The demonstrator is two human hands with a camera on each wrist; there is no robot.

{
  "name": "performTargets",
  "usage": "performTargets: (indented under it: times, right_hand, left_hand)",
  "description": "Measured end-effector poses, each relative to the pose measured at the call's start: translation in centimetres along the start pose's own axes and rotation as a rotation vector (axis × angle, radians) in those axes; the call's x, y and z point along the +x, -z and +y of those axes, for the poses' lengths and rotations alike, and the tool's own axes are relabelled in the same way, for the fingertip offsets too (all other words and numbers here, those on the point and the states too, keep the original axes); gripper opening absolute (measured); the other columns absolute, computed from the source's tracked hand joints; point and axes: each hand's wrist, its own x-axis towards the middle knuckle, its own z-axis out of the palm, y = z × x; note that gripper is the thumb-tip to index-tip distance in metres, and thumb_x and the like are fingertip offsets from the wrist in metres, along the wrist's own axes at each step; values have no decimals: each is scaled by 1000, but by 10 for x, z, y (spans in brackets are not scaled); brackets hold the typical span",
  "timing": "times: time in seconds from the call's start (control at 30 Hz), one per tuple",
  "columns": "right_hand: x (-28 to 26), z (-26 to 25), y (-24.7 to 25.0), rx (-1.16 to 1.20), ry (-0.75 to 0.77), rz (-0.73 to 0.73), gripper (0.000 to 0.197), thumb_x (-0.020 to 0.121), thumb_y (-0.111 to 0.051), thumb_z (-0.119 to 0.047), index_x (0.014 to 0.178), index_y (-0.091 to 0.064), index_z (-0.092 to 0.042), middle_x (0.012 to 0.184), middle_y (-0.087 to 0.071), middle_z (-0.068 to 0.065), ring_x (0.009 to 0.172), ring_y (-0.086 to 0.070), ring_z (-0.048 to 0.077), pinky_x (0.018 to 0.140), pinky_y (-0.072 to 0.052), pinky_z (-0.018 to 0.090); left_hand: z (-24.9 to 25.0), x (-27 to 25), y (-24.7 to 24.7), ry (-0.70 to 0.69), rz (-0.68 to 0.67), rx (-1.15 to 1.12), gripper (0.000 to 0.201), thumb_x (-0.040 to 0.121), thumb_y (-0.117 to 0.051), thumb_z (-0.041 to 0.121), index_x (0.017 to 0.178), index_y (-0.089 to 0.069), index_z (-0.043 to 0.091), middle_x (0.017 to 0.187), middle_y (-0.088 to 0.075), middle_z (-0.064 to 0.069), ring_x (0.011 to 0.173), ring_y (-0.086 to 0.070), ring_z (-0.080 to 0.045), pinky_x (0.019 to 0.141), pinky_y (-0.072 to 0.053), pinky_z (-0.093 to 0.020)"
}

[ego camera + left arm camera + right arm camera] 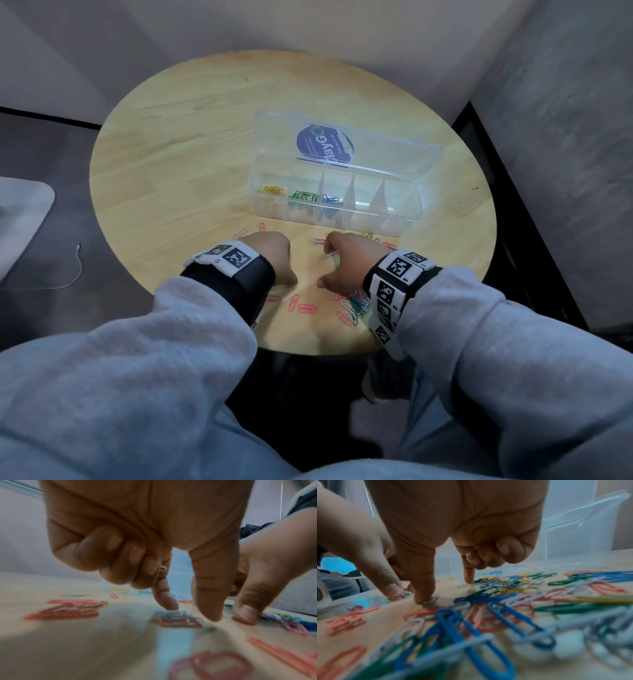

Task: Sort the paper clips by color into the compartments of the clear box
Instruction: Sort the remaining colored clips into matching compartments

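Note:
A clear box (pixel 404 219) stands with its lid up on a round wooden table (pixel 191 154). Its left compartments hold yellow clips (pixel 274 191), green clips (pixel 303 198) and blue clips (pixel 330 200). My left hand (pixel 272 251) is in front of the box, index and thumb pointing down at a pale clip (pixel 171 614). Its curled fingers hold a white clip (pixel 163 568). My right hand (pixel 346 253) is beside it, its thumb on a white clip (pixel 433 599). A pale clip (pixel 480 547) sits in its curled fingers. A mixed pile (pixel 356 305) lies under the right wrist.
Loose red clips (pixel 306 308) lie near the table's front edge between my wrists. More clips are scattered just before the box. Walls meet in a corner behind the table. A thin cable (pixel 77 267) lies on the floor at the left.

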Motion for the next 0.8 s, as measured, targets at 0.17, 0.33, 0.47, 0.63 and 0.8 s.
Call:
performTargets:
  times: [0.17,0.33,0.47,0.63,0.8]
  right_hand:
    - [-1,-2,1,-11,58,21,44,78,-68,-40,114,-50,-24,116,-56,-1,89,-52,18,73,-44,28]
    - [1,2,3,6,14,-4,38,79,-69,-37,111,-54,-21,99,-52,-3,83,-49,17,69,-37,26]
    - [4,2,2,64,5,-24,19,82,-67,-29,95,-55,-20,80,-52,-5,73,-51,18,62,-37,24]
    - [7,3,-1,125,-7,-48,14,84,-67,-27,82,-57,-17,57,-51,-10,54,-47,7,48,-33,21]
    - [8,7,-1,184,-23,-46,18,81,-69,-26,87,-53,-20,55,-54,-9,48,-51,10,48,-38,20]
  left_hand:
    - [5,0,-3,2,-17,76,18,80,-64,23,93,-70,12,92,-72,-6,75,-61,-23,60,-42,-26]
    - [5,1,-2,11,-83,94,21,81,-64,23,97,-72,10,81,-62,-3,72,-56,-22,60,-40,-26]
    - [5,-1,-1,-3,-98,93,22,84,-62,24,99,-70,10,87,-66,-4,75,-57,-21,61,-41,-27]
    - [-3,-9,9,-21,-74,-68,15,80,-64,27,84,-69,14,79,-63,-1,72,-56,-20,60,-41,-24]
    - [-17,-18,40,24,-110,-837,18,84,-56,16,68,-52,10,61,-44,-5,50,-37,-17,52,-31,-22]
